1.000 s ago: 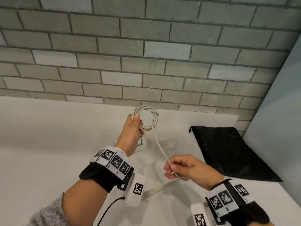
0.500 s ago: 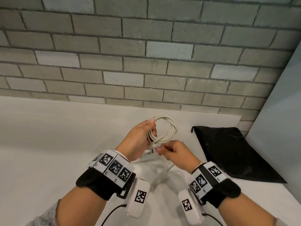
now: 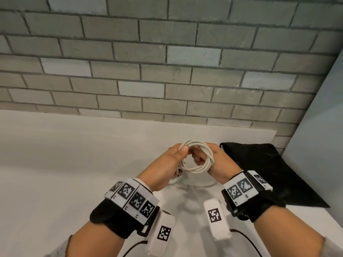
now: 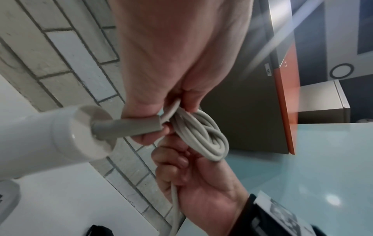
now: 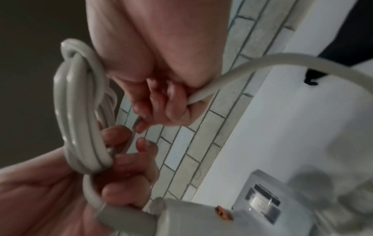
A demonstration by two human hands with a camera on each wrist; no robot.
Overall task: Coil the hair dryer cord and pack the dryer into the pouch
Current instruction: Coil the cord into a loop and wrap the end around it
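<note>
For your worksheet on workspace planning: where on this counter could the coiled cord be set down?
Bare counter stretches left of the left hand to the brick wall. The right is crowded: the black pouch lies behind the right hand.

A grey brick wall [image 3: 141, 71] with dark mortar joints stands behind a white countertop [image 3: 55, 164]. A pale blue-grey panel [image 3: 323, 127] closes the right side. In the left wrist view, an orange-edged board [image 4: 285, 99] stands upright beside a grey cabinet [image 4: 321, 103], above a glossy pale teal surface [image 4: 302, 167].
</note>
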